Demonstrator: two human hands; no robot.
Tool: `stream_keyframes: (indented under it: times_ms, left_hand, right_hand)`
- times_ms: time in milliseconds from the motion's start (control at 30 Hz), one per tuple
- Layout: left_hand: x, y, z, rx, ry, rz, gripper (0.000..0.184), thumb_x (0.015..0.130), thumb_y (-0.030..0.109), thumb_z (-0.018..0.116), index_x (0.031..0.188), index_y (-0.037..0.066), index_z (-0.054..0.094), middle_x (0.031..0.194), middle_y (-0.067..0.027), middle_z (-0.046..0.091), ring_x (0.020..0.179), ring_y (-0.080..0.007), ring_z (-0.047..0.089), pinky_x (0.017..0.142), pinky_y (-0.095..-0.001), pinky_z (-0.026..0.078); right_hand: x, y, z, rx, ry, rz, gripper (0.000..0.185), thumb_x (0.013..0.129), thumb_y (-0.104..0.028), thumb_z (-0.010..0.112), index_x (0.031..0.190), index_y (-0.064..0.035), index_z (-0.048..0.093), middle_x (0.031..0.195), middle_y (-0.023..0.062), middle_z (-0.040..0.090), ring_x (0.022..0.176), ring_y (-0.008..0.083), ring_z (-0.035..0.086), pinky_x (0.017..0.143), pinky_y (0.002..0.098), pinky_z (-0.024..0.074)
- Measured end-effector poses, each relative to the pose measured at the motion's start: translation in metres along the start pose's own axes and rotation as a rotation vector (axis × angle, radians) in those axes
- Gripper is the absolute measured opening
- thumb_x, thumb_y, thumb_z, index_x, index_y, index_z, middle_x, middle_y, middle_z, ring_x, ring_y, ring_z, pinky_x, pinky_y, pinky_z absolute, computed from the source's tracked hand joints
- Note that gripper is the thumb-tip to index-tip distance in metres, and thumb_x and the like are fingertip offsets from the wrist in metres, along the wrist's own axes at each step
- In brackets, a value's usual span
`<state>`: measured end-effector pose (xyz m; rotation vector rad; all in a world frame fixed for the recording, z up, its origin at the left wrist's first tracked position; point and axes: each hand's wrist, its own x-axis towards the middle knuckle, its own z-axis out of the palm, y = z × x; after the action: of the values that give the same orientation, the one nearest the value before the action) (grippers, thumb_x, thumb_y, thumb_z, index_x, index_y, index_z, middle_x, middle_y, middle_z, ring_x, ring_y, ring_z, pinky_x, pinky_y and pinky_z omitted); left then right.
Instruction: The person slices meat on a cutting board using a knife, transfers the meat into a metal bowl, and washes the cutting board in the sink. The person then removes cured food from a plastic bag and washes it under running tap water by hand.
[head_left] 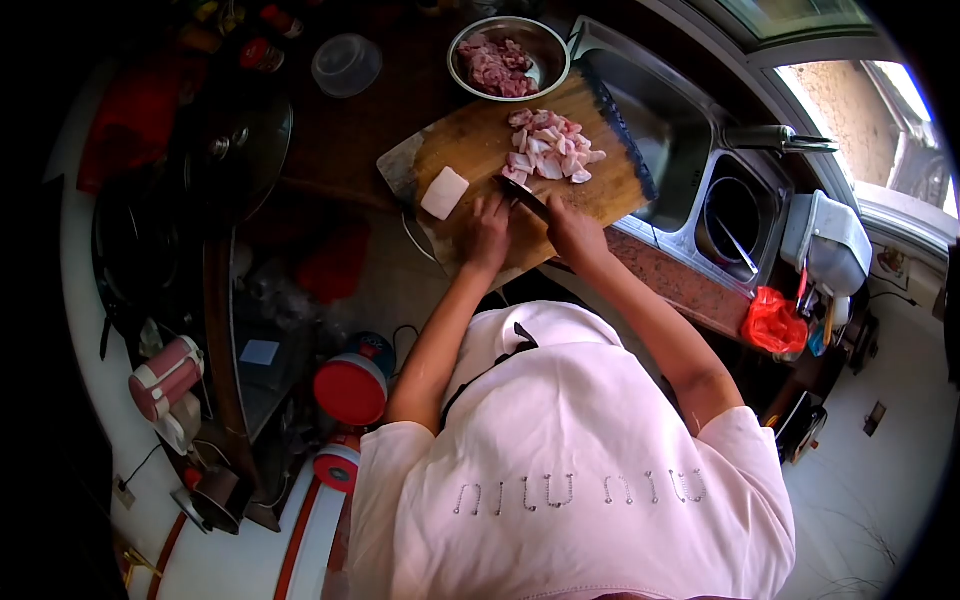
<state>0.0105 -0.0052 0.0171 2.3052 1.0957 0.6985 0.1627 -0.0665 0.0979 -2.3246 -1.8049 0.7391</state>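
On a wooden cutting board (470,150) a dark-bladed knife (527,197) lies across the near part, its handle end in my right hand (576,233), whose fingers are wrapped round it. Just left of the blade my left hand (488,232) rests on the board with its fingers bent; whatever is under its fingertips is hidden. Pale pink chopped meat (552,146) is heaped beyond the blade, with a small piece touching the blade's tip area. A squarish pale slab of meat (444,193) sits to the left of my left hand.
A metal bowl (541,38) of darker meat stands behind the board. To the right is a steel sink (640,90) holding a dark pot (733,220). A clear plastic container (347,66) and a glass lid (240,150) are at the left. A red bag (773,320) hangs at the right.
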Motion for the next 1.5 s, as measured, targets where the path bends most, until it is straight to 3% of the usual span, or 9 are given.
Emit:
stream_keyframes:
  times_ms: [167, 367, 467, 600, 700, 800, 1033, 1167, 1500]
  left_hand:
    - [-0.007, -0.019, 0.033, -0.044, 0.042, 0.185, 0.026, 0.081, 0.004, 0.053, 0.105, 0.005, 0.063, 0.107, -0.013, 0.06, 0.094, -0.0347, 0.055, 0.083, -0.043, 0.046]
    - [-0.006, -0.007, 0.024, -0.206, -0.09, -0.072, 0.027, 0.079, 0.002, 0.057, 0.105, 0.004, 0.061, 0.114, -0.0202, 0.056, 0.1, -0.0405, 0.054, 0.086, -0.0418, 0.046]
    - [-0.001, 0.008, 0.004, -0.295, 0.177, -0.045, 0.027, 0.079, 0.003, 0.062, 0.106, 0.004, 0.06, 0.112, -0.0225, 0.053, 0.098, -0.0415, 0.054, 0.083, -0.0418, 0.047]
    - [0.01, 0.019, -0.06, 0.295, 0.239, -0.114, 0.048, 0.075, 0.015, 0.071, 0.119, 0.006, 0.053, 0.118, -0.0211, 0.051, 0.11, -0.0389, 0.049, 0.094, -0.048, 0.04]
    - [0.015, -0.002, -0.062, 0.387, 0.298, -0.268, 0.062, 0.071, 0.019, 0.075, 0.125, 0.008, 0.047, 0.121, -0.0176, 0.051, 0.114, -0.037, 0.047, 0.095, -0.0502, 0.038]
    - [0.013, -0.032, -0.053, 0.275, 0.127, -0.354, 0.068, 0.069, 0.023, 0.077, 0.127, 0.01, 0.045, 0.119, -0.0149, 0.051, 0.107, -0.0348, 0.05, 0.089, -0.0497, 0.039]
    - [0.005, -0.017, -0.046, 0.169, 0.078, -0.089, 0.065, 0.066, 0.016, 0.078, 0.123, 0.01, 0.047, 0.12, -0.0135, 0.047, 0.11, -0.0338, 0.047, 0.089, -0.0445, 0.04]
    - [-0.012, -0.012, -0.039, 0.143, 0.06, -0.079, 0.052, 0.072, 0.004, 0.071, 0.118, 0.009, 0.048, 0.121, -0.0178, 0.044, 0.112, -0.0351, 0.045, 0.091, -0.0429, 0.04]
    - [-0.002, -0.015, -0.037, -0.224, 0.15, -0.203, 0.036, 0.076, 0.002, 0.066, 0.108, 0.002, 0.052, 0.108, -0.018, 0.053, 0.098, -0.0381, 0.054, 0.082, -0.0419, 0.046]
  right_hand:
    - [0.035, -0.024, 0.012, 0.076, 0.085, -0.052, 0.022, 0.083, -0.013, 0.05, 0.102, -0.0071, 0.041, 0.077, 0.0183, 0.064, 0.072, 0.0382, 0.063, 0.059, 0.0491, 0.0478]
    - [0.011, -0.005, 0.002, 0.055, 0.012, 0.002, 0.024, 0.08, -0.009, 0.054, 0.1, -0.0075, 0.041, 0.076, 0.0186, 0.063, 0.072, 0.0396, 0.062, 0.059, 0.0508, 0.0463]
    - [-0.005, 0.012, -0.006, 0.064, 0.048, -0.023, 0.022, 0.08, -0.008, 0.054, 0.097, -0.0075, 0.041, 0.076, 0.0193, 0.062, 0.071, 0.0408, 0.061, 0.059, 0.051, 0.0456]
    - [-0.022, 0.005, -0.008, 0.113, 0.088, -0.148, 0.02, 0.079, -0.009, 0.054, 0.095, -0.0065, 0.041, 0.073, 0.0203, 0.061, 0.069, 0.0419, 0.059, 0.058, 0.0517, 0.0452]
    - [-0.026, 0.0, 0.007, 0.149, -0.05, -0.124, 0.021, 0.08, -0.009, 0.055, 0.095, -0.0066, 0.041, 0.074, 0.0201, 0.061, 0.07, 0.0418, 0.06, 0.058, 0.0519, 0.0456]
    - [-0.01, 0.008, 0.005, 0.018, -0.097, -0.064, 0.021, 0.08, -0.01, 0.055, 0.097, -0.007, 0.041, 0.074, 0.02, 0.062, 0.071, 0.0411, 0.061, 0.058, 0.0515, 0.0461]
    - [0.016, 0.016, -0.005, 0.017, 0.074, -0.051, 0.023, 0.081, -0.011, 0.053, 0.099, -0.0073, 0.04, 0.082, 0.0187, 0.063, 0.076, 0.04, 0.062, 0.063, 0.0526, 0.0473]
    - [0.012, 0.01, -0.001, 0.051, 0.096, -0.049, 0.026, 0.08, -0.01, 0.053, 0.103, -0.0075, 0.041, 0.082, 0.0193, 0.063, 0.075, 0.0405, 0.061, 0.064, 0.053, 0.0471]
    - [0.005, -0.011, -0.027, 0.037, 0.085, -0.051, 0.025, 0.08, -0.01, 0.054, 0.102, -0.0073, 0.043, 0.078, 0.0199, 0.062, 0.072, 0.0406, 0.061, 0.061, 0.0516, 0.0469]
